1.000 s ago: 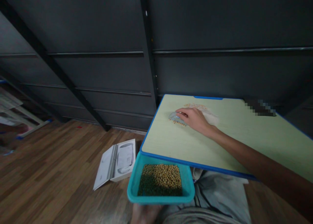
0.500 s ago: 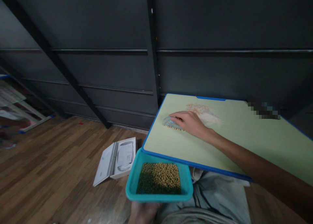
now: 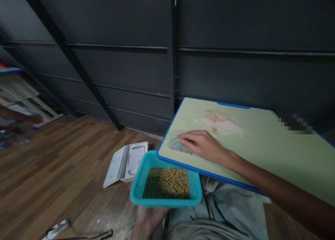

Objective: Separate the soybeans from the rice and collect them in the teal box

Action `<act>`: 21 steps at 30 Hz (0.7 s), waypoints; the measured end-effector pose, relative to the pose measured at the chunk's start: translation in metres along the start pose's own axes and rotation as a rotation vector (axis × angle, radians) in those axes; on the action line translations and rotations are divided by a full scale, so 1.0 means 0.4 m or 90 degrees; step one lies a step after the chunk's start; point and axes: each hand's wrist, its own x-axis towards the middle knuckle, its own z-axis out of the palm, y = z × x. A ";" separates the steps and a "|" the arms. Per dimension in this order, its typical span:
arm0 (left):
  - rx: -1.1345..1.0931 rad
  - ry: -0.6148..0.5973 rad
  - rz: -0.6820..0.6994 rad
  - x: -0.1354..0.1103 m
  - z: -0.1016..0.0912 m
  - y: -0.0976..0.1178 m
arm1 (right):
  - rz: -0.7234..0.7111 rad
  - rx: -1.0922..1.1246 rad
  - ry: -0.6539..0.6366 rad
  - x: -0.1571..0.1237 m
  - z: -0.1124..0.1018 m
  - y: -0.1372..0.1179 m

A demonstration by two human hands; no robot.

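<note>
My right hand (image 3: 202, 144) is closed on a clear protractor (image 3: 176, 144) lying flat on the pale green tabletop (image 3: 264, 145). A row of small yellow beans (image 3: 180, 151) lies along the protractor's straight edge. Behind the hand, more yellow beans (image 3: 216, 118) are mixed with a spread of white, powdery grains (image 3: 232, 127). My left hand (image 3: 149, 217) grips a teal plastic basin (image 3: 133, 189) from below, its fingers mostly hidden. Round yellowish beans (image 3: 172, 182) cover the basin's bottom, which sits just below the table's blue front edge.
An open white box (image 3: 124, 165) lies on the wooden floor (image 3: 78, 156) to the left. A dark, pixelated object (image 3: 297, 123) is at the table's far right. Dark panels (image 3: 125, 65) stand behind. Another person's hand (image 3: 36, 119) shows near a white rack (image 3: 23, 90).
My right hand and the protractor have slid toward the table's near left edge, pulling the row of beans away from the pile. The basin has shifted slightly left. Another person's arm has appeared.
</note>
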 end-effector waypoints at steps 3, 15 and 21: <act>-0.006 0.020 -0.017 -0.006 -0.011 -0.006 | -0.025 0.015 -0.017 -0.017 0.012 -0.028; 0.075 0.129 -0.035 -0.011 -0.005 -0.027 | -0.029 -0.029 0.049 -0.026 -0.049 0.007; 0.060 0.153 -0.043 -0.011 -0.024 -0.025 | 0.123 -0.038 0.153 -0.040 -0.112 0.134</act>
